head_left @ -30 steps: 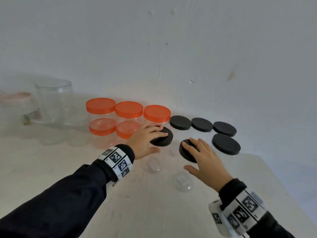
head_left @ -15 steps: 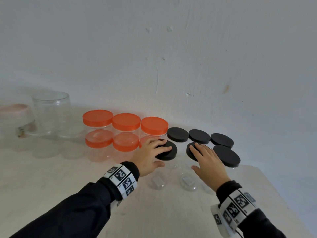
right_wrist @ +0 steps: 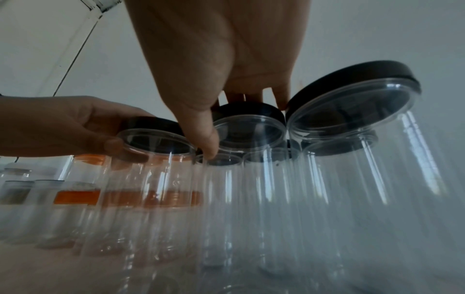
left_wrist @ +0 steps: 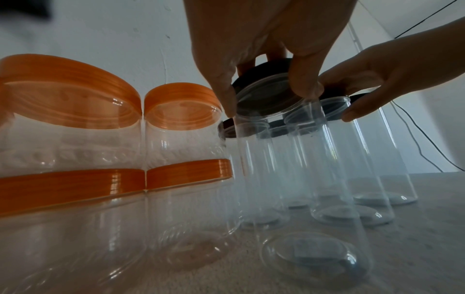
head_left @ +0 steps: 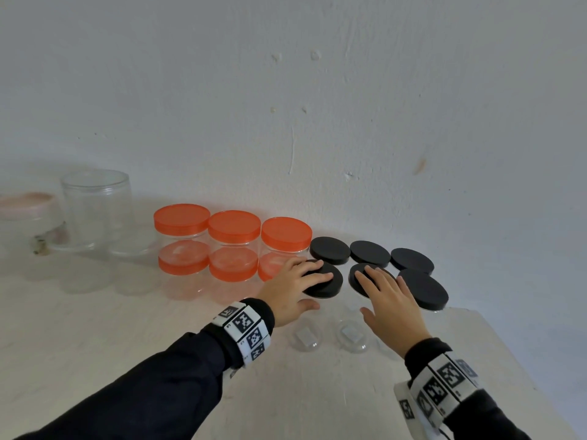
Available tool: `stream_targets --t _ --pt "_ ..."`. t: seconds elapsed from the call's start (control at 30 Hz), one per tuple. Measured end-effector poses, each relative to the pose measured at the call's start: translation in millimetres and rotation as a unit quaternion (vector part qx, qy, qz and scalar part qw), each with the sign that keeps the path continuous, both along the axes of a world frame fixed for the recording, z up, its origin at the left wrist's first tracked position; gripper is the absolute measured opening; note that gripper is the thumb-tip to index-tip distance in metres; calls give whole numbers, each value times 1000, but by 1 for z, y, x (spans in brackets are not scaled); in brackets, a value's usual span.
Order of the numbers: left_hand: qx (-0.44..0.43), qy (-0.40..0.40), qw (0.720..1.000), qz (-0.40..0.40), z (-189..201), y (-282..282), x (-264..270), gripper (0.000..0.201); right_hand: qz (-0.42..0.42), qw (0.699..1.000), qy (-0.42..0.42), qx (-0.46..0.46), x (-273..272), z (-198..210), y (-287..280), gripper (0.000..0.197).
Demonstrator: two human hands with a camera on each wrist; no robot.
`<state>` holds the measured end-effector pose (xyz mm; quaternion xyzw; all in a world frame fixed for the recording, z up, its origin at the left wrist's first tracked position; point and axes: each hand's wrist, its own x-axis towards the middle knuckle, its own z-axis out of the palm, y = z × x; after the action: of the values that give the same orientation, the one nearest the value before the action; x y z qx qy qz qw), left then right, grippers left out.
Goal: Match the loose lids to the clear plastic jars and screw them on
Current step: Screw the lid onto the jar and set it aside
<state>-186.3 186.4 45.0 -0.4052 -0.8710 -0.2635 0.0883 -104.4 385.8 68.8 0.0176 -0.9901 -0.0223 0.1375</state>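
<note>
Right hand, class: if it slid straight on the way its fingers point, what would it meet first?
Probably the middle black lid of the back row, just beyond the front black lid that the right hand grips; the exact angle is uncertain.

A pale bluish-white plastered wall point(head_left: 317, 122), pocked with small marks, a thin vertical crack point(head_left: 291, 150) and a rusty stain point(head_left: 421, 165) towards the right, stood in soft, even light behind an off-white table point(head_left: 95, 344), while a thin dark cable point(left_wrist: 427, 19) ran across it at the right.
</note>
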Motion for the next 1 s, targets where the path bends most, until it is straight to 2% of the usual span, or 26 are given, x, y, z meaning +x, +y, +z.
stream_targets --t 0.67,0.9,1.0 --pt "-8 4 1000 2 -2 18 2 58 37 999 -16 -3 4 7 16 64" --pt "-4 3 1000 2 -2 25 2 58 41 999 13 0 1 -1 23 65" --pt "-6 -1 1000 1 -1 24 2 58 42 998 39 -4 5 -3 33 73"
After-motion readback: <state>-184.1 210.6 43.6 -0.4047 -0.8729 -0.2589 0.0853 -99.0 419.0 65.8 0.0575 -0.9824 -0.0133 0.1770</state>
